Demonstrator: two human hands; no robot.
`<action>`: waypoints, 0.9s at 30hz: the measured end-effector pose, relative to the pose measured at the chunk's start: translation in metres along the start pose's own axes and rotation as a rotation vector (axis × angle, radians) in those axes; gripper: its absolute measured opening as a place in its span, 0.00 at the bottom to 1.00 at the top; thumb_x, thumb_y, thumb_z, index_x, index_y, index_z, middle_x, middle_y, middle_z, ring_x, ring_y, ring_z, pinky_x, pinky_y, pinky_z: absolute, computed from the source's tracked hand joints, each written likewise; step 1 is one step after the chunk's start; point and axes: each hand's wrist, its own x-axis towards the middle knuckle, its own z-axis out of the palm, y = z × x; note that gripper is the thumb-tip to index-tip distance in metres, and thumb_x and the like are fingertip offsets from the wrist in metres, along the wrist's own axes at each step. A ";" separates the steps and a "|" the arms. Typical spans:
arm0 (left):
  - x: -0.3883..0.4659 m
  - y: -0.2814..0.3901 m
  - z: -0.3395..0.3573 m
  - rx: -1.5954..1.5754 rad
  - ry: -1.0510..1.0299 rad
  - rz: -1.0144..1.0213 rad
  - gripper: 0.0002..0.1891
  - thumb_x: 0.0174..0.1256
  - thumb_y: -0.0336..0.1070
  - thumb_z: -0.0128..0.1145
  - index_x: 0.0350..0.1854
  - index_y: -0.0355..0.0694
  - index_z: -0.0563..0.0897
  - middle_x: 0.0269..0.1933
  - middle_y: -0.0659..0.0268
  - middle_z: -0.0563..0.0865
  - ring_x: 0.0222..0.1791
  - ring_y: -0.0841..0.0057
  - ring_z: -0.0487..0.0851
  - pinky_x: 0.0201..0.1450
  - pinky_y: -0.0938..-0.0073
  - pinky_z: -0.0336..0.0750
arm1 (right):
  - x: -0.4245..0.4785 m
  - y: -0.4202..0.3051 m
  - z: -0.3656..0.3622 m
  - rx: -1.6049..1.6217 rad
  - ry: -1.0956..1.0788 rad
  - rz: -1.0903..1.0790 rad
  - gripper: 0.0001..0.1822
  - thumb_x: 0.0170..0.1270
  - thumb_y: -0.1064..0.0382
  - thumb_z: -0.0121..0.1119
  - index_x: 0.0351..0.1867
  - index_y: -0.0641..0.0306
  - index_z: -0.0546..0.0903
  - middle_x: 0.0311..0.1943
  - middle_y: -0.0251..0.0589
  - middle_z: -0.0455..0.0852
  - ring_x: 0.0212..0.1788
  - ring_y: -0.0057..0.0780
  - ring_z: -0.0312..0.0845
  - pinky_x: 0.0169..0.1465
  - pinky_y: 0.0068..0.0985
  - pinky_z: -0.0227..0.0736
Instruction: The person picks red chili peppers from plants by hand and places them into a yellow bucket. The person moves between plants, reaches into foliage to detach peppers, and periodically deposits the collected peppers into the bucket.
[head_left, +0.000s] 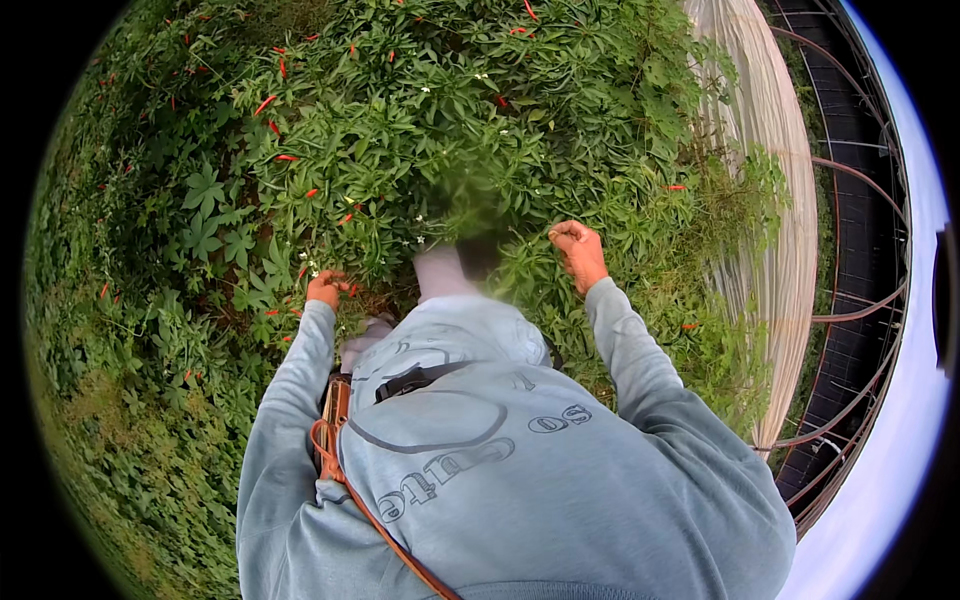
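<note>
Chili pepper plants (390, 142) with green leaves, small white flowers and slender pods fill the ground before me. My left hand (328, 288) is low among the leaves beside my leg, fingers loosely bent. Close to its fingertips is a red chili pepper (354, 290); I cannot tell whether they touch. My right hand (580, 255) is raised over the foliage on the other side, thumb and fingers brought together near some leaf tips. Whether anything small is pinched there cannot be made out. Another red chili pepper (265, 104) shows among the leaves farther ahead.
A brown container (335, 405) with an orange-brown strap (397, 551) hangs at my left hip. Pale plastic sheeting (780, 187) runs along the right, beside curved metal hoops (862, 174) and dark covering. Broad-lobed leaves (204, 189) grow at the left. My pale-clad leg (442, 274) stands among the plants.
</note>
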 end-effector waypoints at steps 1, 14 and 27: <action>-0.003 -0.003 -0.006 -0.046 0.031 -0.014 0.14 0.63 0.23 0.40 0.45 0.39 0.78 0.27 0.64 0.81 0.10 0.83 0.62 0.10 0.81 0.56 | -0.005 -0.004 -0.009 0.004 0.056 -0.110 0.06 0.53 0.66 0.60 0.33 0.63 0.79 0.22 0.26 0.74 0.18 0.13 0.57 0.20 0.16 0.52; -0.005 -0.034 -0.050 0.041 0.305 0.120 0.08 0.53 0.24 0.57 0.36 0.30 0.80 0.28 0.63 0.82 0.23 0.80 0.77 0.28 0.82 0.71 | 0.175 -0.028 -0.303 -0.926 0.666 -0.349 0.11 0.57 0.62 0.55 0.41 0.55 0.84 0.29 0.44 0.84 0.31 0.37 0.80 0.35 0.31 0.73; -0.006 0.072 -0.028 0.204 0.461 0.102 0.08 0.60 0.29 0.52 0.38 0.34 0.80 0.20 0.67 0.80 0.19 0.82 0.77 0.22 0.82 0.71 | 0.328 0.058 -0.330 -1.895 0.185 -0.194 0.10 0.57 0.62 0.50 0.27 0.64 0.82 0.29 0.49 0.83 0.33 0.46 0.81 0.34 0.37 0.75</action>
